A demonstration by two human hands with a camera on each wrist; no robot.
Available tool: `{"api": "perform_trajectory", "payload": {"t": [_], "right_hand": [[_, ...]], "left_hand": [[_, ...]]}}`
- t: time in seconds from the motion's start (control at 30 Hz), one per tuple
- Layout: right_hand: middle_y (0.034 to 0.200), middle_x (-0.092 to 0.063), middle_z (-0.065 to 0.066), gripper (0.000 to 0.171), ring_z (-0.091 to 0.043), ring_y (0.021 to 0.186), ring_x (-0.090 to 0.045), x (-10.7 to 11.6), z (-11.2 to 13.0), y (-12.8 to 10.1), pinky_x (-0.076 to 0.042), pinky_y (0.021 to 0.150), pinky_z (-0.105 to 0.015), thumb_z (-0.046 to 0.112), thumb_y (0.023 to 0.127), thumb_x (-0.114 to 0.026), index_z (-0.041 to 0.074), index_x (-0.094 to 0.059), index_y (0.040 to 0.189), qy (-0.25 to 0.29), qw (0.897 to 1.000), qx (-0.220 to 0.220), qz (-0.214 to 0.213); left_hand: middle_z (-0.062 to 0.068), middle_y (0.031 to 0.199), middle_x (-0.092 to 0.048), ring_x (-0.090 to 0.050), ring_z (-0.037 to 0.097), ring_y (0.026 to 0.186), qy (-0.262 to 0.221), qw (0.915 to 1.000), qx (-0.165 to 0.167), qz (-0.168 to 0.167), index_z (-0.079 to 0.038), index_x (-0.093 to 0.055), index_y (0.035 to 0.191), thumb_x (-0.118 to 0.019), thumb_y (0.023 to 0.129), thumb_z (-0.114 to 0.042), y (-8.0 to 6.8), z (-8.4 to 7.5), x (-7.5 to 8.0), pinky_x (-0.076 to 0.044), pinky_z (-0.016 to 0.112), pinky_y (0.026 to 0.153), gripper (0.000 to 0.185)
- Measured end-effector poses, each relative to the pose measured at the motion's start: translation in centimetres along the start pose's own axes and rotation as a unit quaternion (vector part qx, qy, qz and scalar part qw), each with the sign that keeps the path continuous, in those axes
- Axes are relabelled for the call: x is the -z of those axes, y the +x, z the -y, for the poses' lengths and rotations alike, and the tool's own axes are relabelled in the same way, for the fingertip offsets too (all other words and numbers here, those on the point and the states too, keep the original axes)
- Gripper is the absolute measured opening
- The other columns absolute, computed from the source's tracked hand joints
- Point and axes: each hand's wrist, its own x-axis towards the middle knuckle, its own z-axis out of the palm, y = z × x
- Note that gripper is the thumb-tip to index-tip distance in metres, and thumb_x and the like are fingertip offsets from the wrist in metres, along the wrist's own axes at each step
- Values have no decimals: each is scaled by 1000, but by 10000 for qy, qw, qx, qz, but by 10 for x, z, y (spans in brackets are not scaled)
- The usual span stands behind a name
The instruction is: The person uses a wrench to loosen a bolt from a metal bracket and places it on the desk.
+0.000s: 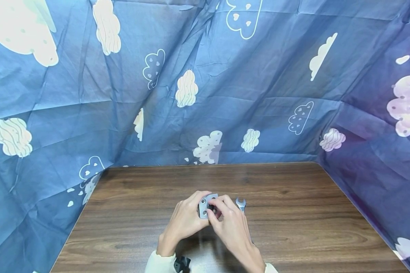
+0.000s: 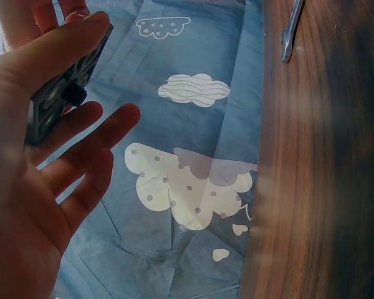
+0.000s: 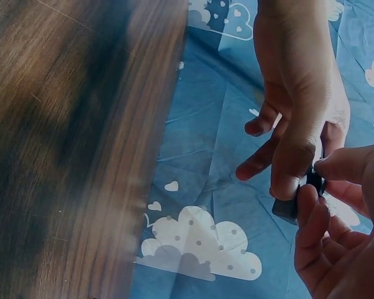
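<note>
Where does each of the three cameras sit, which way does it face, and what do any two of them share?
Head: worn on the head, facing forward and down at the wooden table; both forearms show, left hand and right hand meeting on a grey plate, a wrench beside them.
Left wrist: at the left wrist, looking along the palm toward the cloud-print cloth.
Right wrist: at the right wrist, looking at its fingertips pinching a small dark part.
Shared: all three show the plate and cloth.
</note>
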Motion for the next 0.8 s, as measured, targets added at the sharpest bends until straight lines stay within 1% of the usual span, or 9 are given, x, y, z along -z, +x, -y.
{"api": "perform_trajectory", "payload": {"t": [0.2, 0.37, 0.43, 0.53, 0.63, 0.8], "right_hand": [[86, -60, 10, 26, 2, 64, -54, 0, 0, 0, -40, 54, -13, 12, 74, -82, 16, -74, 98, 41, 10000, -36, 32], [87, -60, 10, 33, 3, 63, -54, 0, 0, 0, -41, 54, -16, 20, 74, -85, 16, -74, 105, 109, 9993, -365, 24], [86, -61, 10, 35, 2, 64, -54, 0, 1, 0, -43, 54, -18, 23, 74, -85, 16, -73, 106, 100, 9986, -518, 21], [84, -61, 11, 32, 2, 63, -53, 1, 2, 0, -43, 55, -20, 27, 76, -85, 16, -72, 103, -15, 9973, -739, 12], [81, -60, 12, 27, 1, 62, -52, 1, 3, 0, -41, 54, -21, 29, 76, -84, 18, -70, 96, -97, 9957, -921, 32], [78, -60, 14, 21, 0, 60, -51, 1, 5, 0, -41, 53, -21, 30, 77, -84, 21, -69, 89, -132, 9948, -1008, 100]], "left_hand": [[-6, 109, -68, -61, 4, 76, 11, 10000, 21, -1, -18, -61, 127, -84, 70, -34, 0, 0, 1, -50, 22, 64, 63], [-7, 110, -68, -64, 5, 81, -8, 10000, 48, 12, -20, -60, 127, -85, 70, -34, 1, 0, 2, -52, 25, 68, 64], [-7, 110, -68, -64, 5, 80, -13, 10000, 41, 7, -20, -60, 127, -85, 70, -34, 1, 0, 2, -52, 25, 68, 64], [-7, 110, -68, -63, 4, 79, 10, 10000, 17, 10, -19, -60, 127, -85, 70, -37, 1, -1, 2, -52, 24, 68, 65], [-8, 111, -68, -62, 4, 79, -4, 10000, 22, 38, -18, -61, 127, -85, 71, -37, 2, -1, 2, -52, 25, 67, 65], [-8, 112, -68, -65, 6, 82, -55, 9999, 83, 96, -20, -61, 127, -84, 71, -36, 2, -3, 2, -53, 27, 70, 62]]}}
